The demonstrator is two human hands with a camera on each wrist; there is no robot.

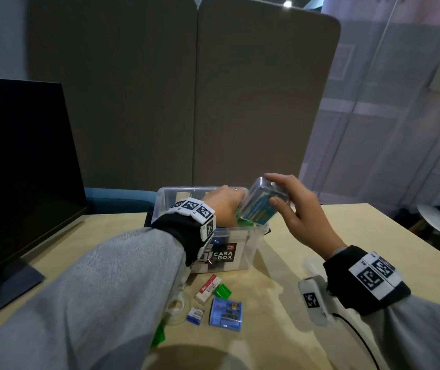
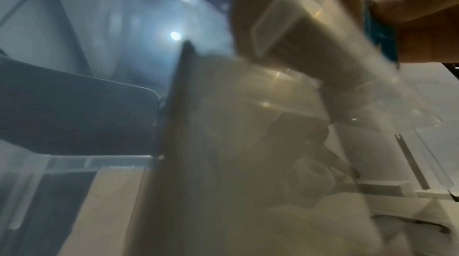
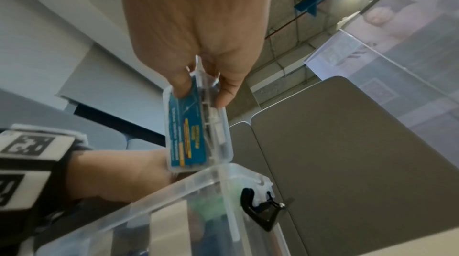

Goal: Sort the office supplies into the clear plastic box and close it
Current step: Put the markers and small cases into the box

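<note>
Clear plastic box (image 1: pixel 250 252) sits open on table (image 1: pixel 347 236), "CASA BOX" label readable in head view only. Right wrist view alone shows black latch (image 3: pixel 258 213) on box end. Left wrist view blurred. Right hand (image 1: pixel 301 212) pinches small clear case with blue label (image 1: pixel 260 206), tilted above box rim. Left hand (image 1: pixel 224 206) reaches inside box; grip cannot tell. Stapler-pin boxes (image 1: pixel 208 289), tape roll (image 1: pixel 177 307) lie near box front.

1 clear box (image 1: pixel 250 244), 1 small case (image 1: pixel 260 206) (blue label), 2 tape rolls (image 1: pixel 177 305), 3 small packs (image 1: pixel 226 312), 2 green clips (image 1: pixel 222 291)
</note>
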